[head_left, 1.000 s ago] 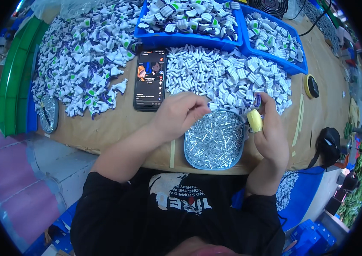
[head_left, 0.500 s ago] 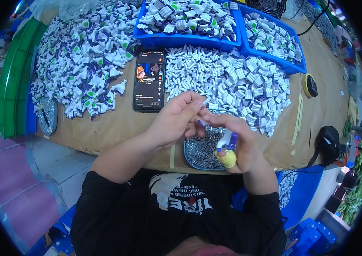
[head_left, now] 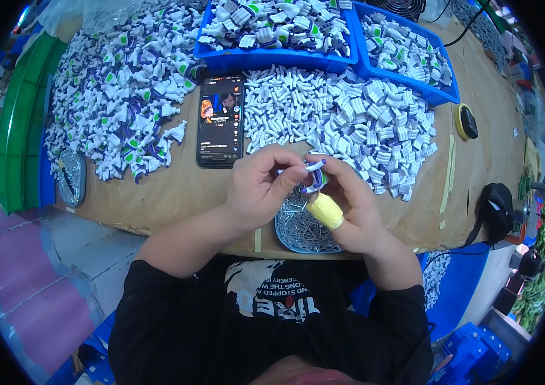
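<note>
Above a tray of small metal pins (head_left: 308, 235), both hands meet around a small white, purple and green plastic toy part (head_left: 315, 178). My right hand (head_left: 360, 212) grips it between thumb and fingers; that thumb is wrapped in yellow tape (head_left: 326, 212). From the other side, my left hand (head_left: 261, 187) is closed in a pinch against the part's left end, its fingertips partly hiding what they hold. Just beyond the hands lie heaps of small white tube-like pieces (head_left: 279, 109) and white ribbed pieces (head_left: 385, 128).
A phone (head_left: 220, 122) with a lit screen lies left of the white pieces. Farther left spreads a large pile of toy parts (head_left: 131, 96). Blue bins (head_left: 279, 61) line the back. A tape roll (head_left: 466, 122) and a black strapped object (head_left: 495, 215) sit at right.
My hands have come closer together. The toy part in my right hand has been raised to the left fingertips, and the taped thumb has shifted up and left.
</note>
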Tool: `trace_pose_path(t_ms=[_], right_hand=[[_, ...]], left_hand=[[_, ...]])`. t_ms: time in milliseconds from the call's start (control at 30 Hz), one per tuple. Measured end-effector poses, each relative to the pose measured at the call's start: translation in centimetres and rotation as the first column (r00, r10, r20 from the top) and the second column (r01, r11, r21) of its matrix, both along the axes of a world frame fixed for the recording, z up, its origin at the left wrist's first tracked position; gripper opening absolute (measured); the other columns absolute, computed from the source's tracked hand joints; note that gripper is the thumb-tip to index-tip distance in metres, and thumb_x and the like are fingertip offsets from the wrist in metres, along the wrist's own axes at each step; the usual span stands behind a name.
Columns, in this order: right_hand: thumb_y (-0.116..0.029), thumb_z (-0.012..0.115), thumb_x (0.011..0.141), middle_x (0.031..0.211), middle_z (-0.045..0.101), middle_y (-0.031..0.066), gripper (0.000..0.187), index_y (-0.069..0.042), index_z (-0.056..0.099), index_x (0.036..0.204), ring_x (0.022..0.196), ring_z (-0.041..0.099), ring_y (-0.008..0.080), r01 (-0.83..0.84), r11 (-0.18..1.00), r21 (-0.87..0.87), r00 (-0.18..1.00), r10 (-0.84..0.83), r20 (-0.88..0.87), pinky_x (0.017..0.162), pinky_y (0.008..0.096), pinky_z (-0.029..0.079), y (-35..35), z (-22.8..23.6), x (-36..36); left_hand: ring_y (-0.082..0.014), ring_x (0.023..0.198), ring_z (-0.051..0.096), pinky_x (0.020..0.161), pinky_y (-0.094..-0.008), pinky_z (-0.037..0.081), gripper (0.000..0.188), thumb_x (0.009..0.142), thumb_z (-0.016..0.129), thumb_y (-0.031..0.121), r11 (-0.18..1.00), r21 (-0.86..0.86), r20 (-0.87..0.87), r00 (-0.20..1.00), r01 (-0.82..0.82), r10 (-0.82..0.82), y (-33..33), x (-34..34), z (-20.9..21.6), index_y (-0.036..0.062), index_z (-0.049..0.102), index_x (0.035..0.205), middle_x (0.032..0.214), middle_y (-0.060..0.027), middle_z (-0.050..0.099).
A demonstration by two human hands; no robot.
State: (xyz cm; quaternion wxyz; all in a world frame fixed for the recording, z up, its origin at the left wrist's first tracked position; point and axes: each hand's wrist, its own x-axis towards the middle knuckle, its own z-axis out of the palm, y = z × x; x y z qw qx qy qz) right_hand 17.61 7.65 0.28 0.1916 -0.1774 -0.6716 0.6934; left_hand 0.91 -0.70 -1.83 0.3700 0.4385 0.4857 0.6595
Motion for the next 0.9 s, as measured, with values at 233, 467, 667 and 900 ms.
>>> trace_pose_path(t_ms=[233,467,667,900], right_hand=[[-0.004,0.062,0.085,0.113,0.055,0.0084,0.048,0.002,0.045,0.130,0.095,0.056,0.0130,0.027,0.987,0.160,0.998,-0.034,0.043,0.080,0.0274,0.046,0.0,0.3,-0.1],[-0.005,0.066,0.081,0.101,0.059,0.0104,0.044,0.005,0.054,0.122,0.089,0.058,0.0145,0.013,0.935,0.354,0.997,-0.041,0.072,0.076,0.0252,0.046,0.4,1.1,-0.2],[-0.004,0.064,0.082,0.099,0.058,0.0113,0.044,-0.001,0.051,0.124,0.085,0.059,0.0175,0.030,0.969,0.245,0.997,-0.045,0.056,0.075,0.0276,0.046,0.5,0.7,-0.3],[-0.001,0.048,0.091,0.103,0.050,0.0079,0.036,-0.007,0.033,0.123,0.090,0.051,0.0121,0.084,0.968,-0.237,0.984,-0.118,-0.133,0.075,0.0260,0.042,-0.3,0.3,-0.6]], left_hand=[[-0.0106,0.070,0.055,0.062,-0.0218,0.043,0.014,0.090,0.063,0.010,0.999,0.043,-0.312,0.950,0.029,-0.014,-0.2,-0.6,0.3,-0.0033,0.058,0.090,0.084,-0.0082,0.061],[-0.0168,0.062,0.058,0.054,-0.0251,0.045,0.013,0.084,0.069,0.009,0.967,0.254,-0.549,0.819,-0.025,0.166,0.4,-0.9,1.1,-0.0017,0.062,0.087,0.074,-0.0100,0.062],[-0.0194,0.056,0.057,0.050,-0.0266,0.045,0.016,0.081,0.071,0.009,0.929,0.369,-0.685,0.678,0.005,0.268,0.4,-1.1,1.0,-0.0018,0.064,0.090,0.069,-0.0093,0.060],[-0.0104,0.071,0.058,0.059,-0.0235,0.048,0.022,0.085,0.066,0.003,0.987,-0.076,-0.034,0.989,0.139,-0.142,0.2,-0.9,1.6,-0.0030,0.058,0.104,0.090,-0.0082,0.059]])
